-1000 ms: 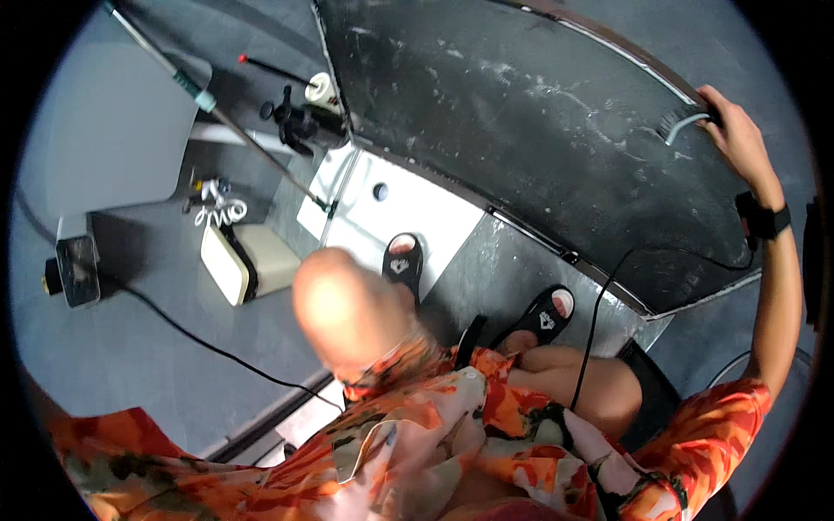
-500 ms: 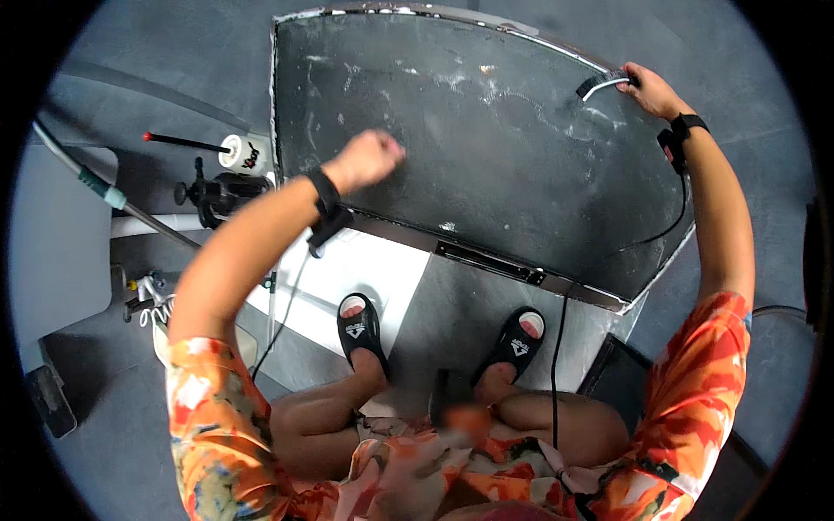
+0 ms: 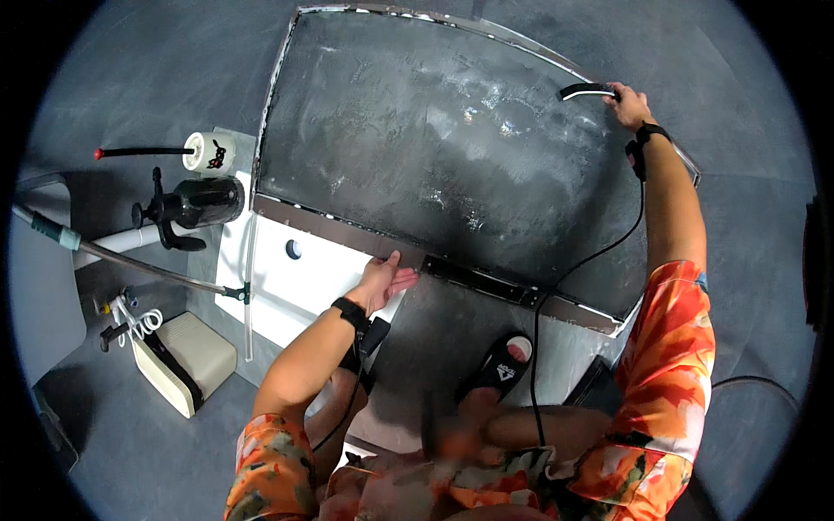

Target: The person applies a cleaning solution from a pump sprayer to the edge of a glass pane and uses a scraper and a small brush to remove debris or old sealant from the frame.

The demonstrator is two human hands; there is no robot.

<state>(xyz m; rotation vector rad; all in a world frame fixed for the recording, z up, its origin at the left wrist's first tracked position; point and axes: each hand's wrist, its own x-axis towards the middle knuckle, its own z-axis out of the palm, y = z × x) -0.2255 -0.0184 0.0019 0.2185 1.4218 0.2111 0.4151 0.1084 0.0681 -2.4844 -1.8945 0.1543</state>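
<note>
A large dark grey panel [image 3: 391,113] with a curved far edge, a brown frame and whitish wet-looking smears lies in front of me. At its far right edge my right hand [image 3: 632,106] is closed on the end of a short curved black strip [image 3: 591,89] with a white edge. The strip points left over the panel. My left hand [image 3: 382,284] is at the panel's brown front edge, fingers stretched out and holding nothing. I cannot tell whether it touches the edge. Right of it, a black slotted bar [image 3: 478,282] is set along this edge.
Left of the panel stand a white container [image 3: 207,153] with a black red-tipped rod and a dark spray bottle [image 3: 208,201]. A white board [image 3: 269,269] lies under the front left. Nearer are a hose [image 3: 161,269] and a beige box [image 3: 195,352]. A black cable hangs from my right wrist.
My left hand has come down from above the panel to its front edge, and its fingers have opened. My right hand keeps hold of the strip. The view has shifted somewhat.
</note>
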